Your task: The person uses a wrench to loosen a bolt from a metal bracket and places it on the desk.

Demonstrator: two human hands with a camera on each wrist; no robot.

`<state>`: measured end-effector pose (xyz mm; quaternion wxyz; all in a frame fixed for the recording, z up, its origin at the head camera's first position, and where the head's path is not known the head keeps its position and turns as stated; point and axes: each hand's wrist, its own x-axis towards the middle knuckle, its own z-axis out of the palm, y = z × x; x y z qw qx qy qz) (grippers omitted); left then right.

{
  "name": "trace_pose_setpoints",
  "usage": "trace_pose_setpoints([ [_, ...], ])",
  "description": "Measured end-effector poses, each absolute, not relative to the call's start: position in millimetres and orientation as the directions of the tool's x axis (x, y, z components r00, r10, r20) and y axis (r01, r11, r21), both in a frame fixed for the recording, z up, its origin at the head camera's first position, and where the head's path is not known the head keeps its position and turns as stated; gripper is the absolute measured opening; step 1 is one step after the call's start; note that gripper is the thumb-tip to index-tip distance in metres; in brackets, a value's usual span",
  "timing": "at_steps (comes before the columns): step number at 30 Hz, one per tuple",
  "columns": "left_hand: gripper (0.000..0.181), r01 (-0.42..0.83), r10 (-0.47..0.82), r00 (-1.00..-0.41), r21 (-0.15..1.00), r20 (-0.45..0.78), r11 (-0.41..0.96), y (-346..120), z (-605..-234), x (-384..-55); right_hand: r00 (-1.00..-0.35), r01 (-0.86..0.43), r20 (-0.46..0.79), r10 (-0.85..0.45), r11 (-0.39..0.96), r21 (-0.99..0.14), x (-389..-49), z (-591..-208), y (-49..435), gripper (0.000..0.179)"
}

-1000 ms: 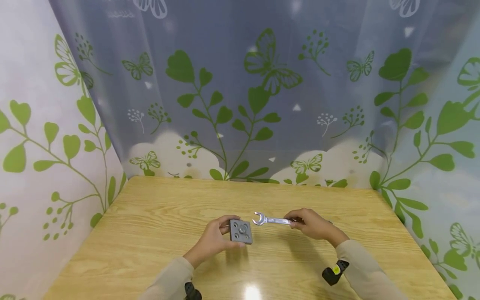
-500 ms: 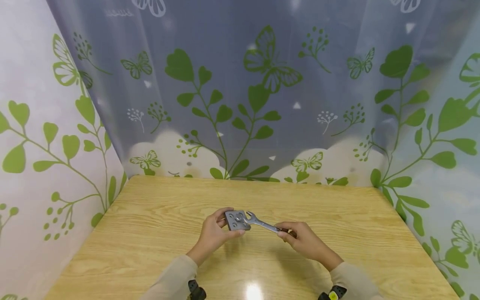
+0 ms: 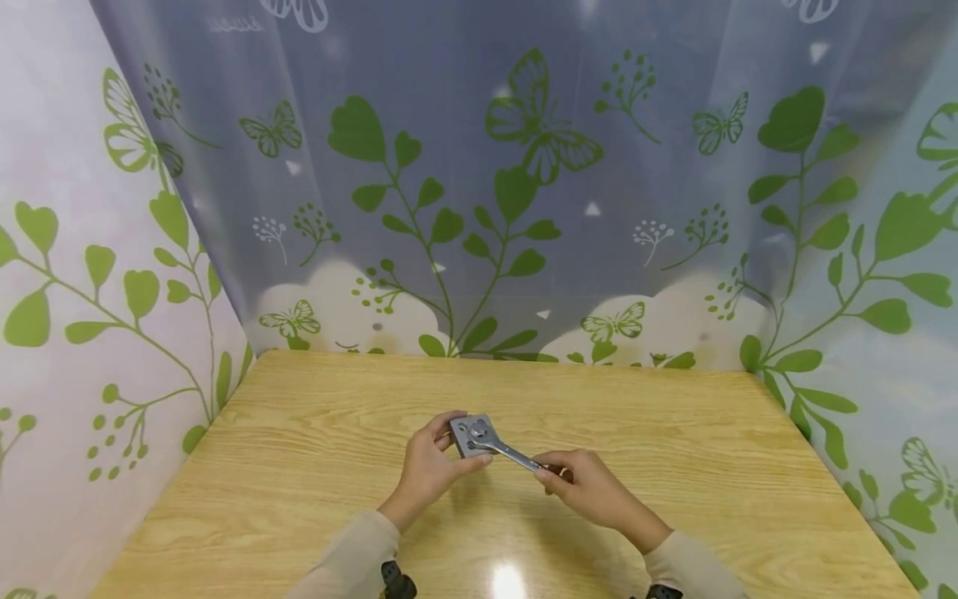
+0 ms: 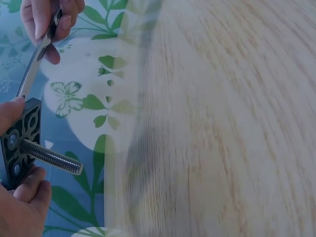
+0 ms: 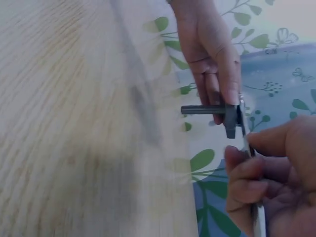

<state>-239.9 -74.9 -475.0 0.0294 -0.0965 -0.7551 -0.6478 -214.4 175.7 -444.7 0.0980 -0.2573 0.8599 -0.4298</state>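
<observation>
My left hand (image 3: 428, 467) grips a small square grey plate (image 3: 464, 438) by its edges, thumb along the near side. The plate has a hole near each corner and a hex bolt head at its middle. In the left wrist view the bolt's threaded shank (image 4: 55, 158) sticks out of the ribbed back. My right hand (image 3: 591, 489) holds a silver open-end wrench (image 3: 516, 456) by its handle, fingers curled round it. The wrench's open end lies around the bolt head, flat over the plate's face. Both hands are raised over the table.
The light wood-grain table (image 3: 359, 399) spreads under both hands. A blue-grey curtain (image 3: 464, 208) with green leaves and butterflies hangs behind it, and patterned sheets flank it on both sides. Wrist straps with black devices (image 3: 397, 582) sit on the sleeves.
The wrench has moved left from beside the plate onto the bolt head, its handle now slanting down to the right. My left hand has lifted and tilted the plate slightly.
</observation>
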Motion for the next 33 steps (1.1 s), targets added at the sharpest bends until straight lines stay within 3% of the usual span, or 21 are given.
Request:
trace_pose_setpoints([
  [5,0.072,0.159,0.086,-0.985,0.978,0.148,0.137,-76.3,-471.2,-239.6,-0.844,-0.264,-0.034,-0.535,0.471,-0.842,-211.2,-434.0,176.9,0.024],
  [13,0.072,0.166,0.082,-0.984,0.979,0.157,0.115,-76.2,-464.9,-238.4,-0.807,-0.459,0.073,-0.587,0.544,-0.703,-208.3,-438.3,177.0,0.016],
  [22,0.072,0.192,0.093,-0.979,0.974,0.182,0.119,-76.5,-464.1,-238.1,-0.829,-0.514,0.166,-0.533,0.612,-0.600,-211.5,-444.8,180.7,0.034],
  [33,0.068,0.236,0.313,-0.927,0.970,0.208,0.053,-81.2,-461.3,-238.9,-0.791,-0.538,0.130,-0.598,0.578,-0.614,-246.2,-449.7,204.0,0.025],
])
